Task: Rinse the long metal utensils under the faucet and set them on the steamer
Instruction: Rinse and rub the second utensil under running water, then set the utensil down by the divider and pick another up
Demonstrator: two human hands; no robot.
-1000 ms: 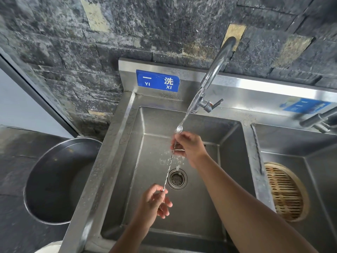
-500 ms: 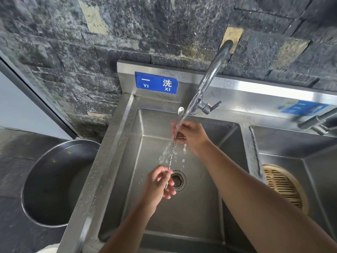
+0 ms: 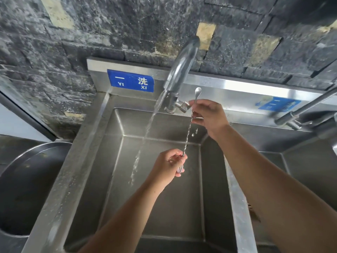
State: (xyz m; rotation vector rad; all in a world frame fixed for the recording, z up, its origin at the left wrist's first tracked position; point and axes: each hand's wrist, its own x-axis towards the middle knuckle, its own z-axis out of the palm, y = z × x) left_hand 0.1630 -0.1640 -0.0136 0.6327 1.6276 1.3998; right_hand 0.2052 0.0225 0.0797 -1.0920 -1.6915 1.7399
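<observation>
A long twisted metal utensil [image 3: 188, 133], with a small spoon bowl on top and fork tines at the bottom, hangs upright over the left sink basin. My right hand [image 3: 207, 116] grips its upper part near the faucet handle. My left hand [image 3: 170, 164] grips its lower end, with the tines poking out below the fingers. The faucet [image 3: 179, 73] runs, and its stream falls to the left of the utensil without touching it. The steamer is hidden behind my right arm.
The steel sink [image 3: 109, 161] has a divider ridge [image 3: 237, 207] to a second basin on the right, where another faucet [image 3: 306, 110] reaches in. A large metal pot [image 3: 27, 179] stands to the left of the sink. A dark stone wall rises behind.
Both hands have carried the utensil up and to the right, out of the water stream. The view has shifted, and my right arm now covers the steamer in the right basin.
</observation>
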